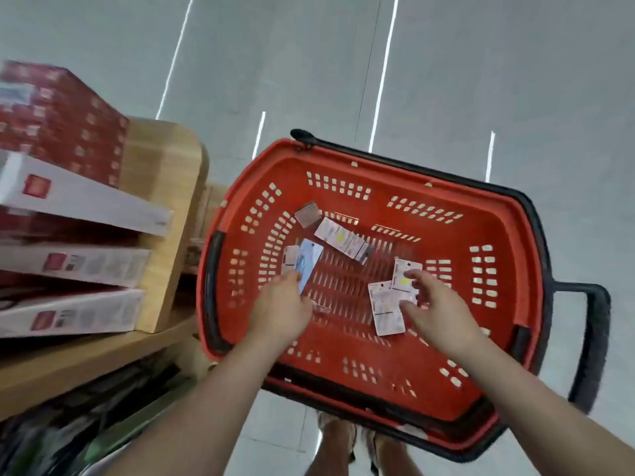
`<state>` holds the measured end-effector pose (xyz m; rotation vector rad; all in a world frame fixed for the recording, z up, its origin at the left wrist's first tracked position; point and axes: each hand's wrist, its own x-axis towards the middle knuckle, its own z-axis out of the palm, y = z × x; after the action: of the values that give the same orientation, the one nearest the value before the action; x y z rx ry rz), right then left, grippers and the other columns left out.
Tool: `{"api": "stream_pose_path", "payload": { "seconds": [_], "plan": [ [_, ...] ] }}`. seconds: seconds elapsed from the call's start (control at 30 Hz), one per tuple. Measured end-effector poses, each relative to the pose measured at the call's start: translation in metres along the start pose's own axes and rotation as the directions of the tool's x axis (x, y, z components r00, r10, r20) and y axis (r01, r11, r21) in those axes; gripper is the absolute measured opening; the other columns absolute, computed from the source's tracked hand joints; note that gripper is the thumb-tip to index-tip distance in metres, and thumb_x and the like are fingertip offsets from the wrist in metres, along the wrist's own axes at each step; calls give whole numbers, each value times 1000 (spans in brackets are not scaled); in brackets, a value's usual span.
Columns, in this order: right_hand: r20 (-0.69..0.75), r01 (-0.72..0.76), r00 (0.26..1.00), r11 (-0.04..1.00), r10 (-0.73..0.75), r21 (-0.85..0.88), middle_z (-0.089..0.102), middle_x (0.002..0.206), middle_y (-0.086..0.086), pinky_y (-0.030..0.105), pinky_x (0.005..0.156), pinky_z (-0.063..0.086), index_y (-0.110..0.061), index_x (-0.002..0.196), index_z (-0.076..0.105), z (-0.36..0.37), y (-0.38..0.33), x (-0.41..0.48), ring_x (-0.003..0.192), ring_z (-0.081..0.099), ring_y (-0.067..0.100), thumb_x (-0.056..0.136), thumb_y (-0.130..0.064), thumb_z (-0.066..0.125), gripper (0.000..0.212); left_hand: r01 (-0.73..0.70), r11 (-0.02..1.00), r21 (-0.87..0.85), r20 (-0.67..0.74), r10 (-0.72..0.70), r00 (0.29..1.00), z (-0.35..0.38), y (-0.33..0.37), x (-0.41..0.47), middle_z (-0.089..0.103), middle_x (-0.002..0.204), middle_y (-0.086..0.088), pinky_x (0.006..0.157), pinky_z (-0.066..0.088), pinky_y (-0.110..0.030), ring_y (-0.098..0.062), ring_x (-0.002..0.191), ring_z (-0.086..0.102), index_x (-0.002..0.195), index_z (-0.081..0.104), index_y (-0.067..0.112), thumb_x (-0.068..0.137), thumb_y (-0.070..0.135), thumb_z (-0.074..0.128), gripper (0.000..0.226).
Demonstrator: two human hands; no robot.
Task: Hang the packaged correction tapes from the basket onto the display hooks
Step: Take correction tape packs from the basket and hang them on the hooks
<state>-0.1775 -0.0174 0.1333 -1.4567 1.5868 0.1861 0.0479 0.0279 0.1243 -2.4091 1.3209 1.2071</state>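
Observation:
A red plastic basket [488,207] with black handles stands on the floor below me. Several packaged correction tapes lie on its bottom. My left hand [280,312] reaches in at the basket's left and pinches a pale blue pack [309,264], with another white pack just beside it. My right hand [438,312] is inside at the right and grips two white packs [390,305] between thumb and fingers. A loose overlapping row of packs [342,238] lies near the middle back, and a greyish pack [307,213] behind it. No display hooks are in view.
A wooden shelf unit [165,201] stands close on the left, stacked with red and white boxes [79,201]. The basket's black trolley handle [591,345] sticks out to the right. Grey floor [343,63] surrounds the basket. My feet [354,438] show under its near edge.

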Motion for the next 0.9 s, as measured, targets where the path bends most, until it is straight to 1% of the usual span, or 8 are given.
{"api": "stream_pose_path", "payload": {
  "seconds": [0.1,0.23,0.37,0.5,0.6,0.67,0.77,0.9],
  "plan": [
    [58,69,996,989,-62,-133,42,152,8,37,106,42,-22,152,32,47,17,83,132,48,27,93,-22,62,67,25,993,115,42,-30,999,48,-16,84,58,131,-17,97,44,-41,-36,120,55,137,45,10,90,21,57,50],
    [89,140,989,956,-120,-257,32,157,12,39,117,31,-24,156,20,105,35,179,143,33,31,90,-26,63,78,-68,917,394,141,12,990,97,-42,170,45,139,-24,100,42,-43,-42,124,48,153,21,30,95,25,52,65],
    [38,205,978,908,-205,-366,32,155,14,49,109,39,-25,155,20,142,35,240,140,34,37,88,-23,58,77,-37,883,467,189,-59,980,118,-57,217,55,134,-19,92,47,-41,-39,121,54,143,38,21,96,26,52,49],
    [26,188,980,863,-199,-468,23,160,12,55,110,35,-26,155,14,179,40,270,144,28,36,95,-19,46,68,-90,857,508,43,79,996,131,-61,220,64,122,-15,86,50,-41,-34,111,63,131,47,10,94,7,51,37],
    [-74,203,959,848,-272,-489,41,148,12,50,98,44,-21,150,29,187,51,274,132,42,37,96,-14,45,57,-32,964,262,-144,72,987,129,-58,218,67,116,-9,79,52,-39,-34,103,64,127,54,22,92,5,53,39],
    [-71,235,964,947,-256,-219,57,134,15,39,84,50,-16,145,40,183,49,268,115,57,38,96,-13,47,49,8,994,-104,-187,-28,982,125,-51,216,65,114,-3,71,54,-33,-30,98,64,123,58,29,88,0,56,46],
    [68,30,996,924,-60,380,60,129,5,24,58,52,-27,148,35,174,44,252,92,67,25,95,-12,54,58,42,762,-647,-87,-128,988,127,-42,217,60,107,5,65,60,-37,-20,92,64,116,46,42,75,-3,60,62],
    [175,-123,985,705,-1,699,64,127,4,31,71,56,-40,137,49,166,50,238,98,68,24,92,-10,52,55,228,499,-836,186,-132,974,139,-30,215,65,123,-3,83,58,-54,-26,105,66,142,29,43,77,1,66,86]
  ]
}}
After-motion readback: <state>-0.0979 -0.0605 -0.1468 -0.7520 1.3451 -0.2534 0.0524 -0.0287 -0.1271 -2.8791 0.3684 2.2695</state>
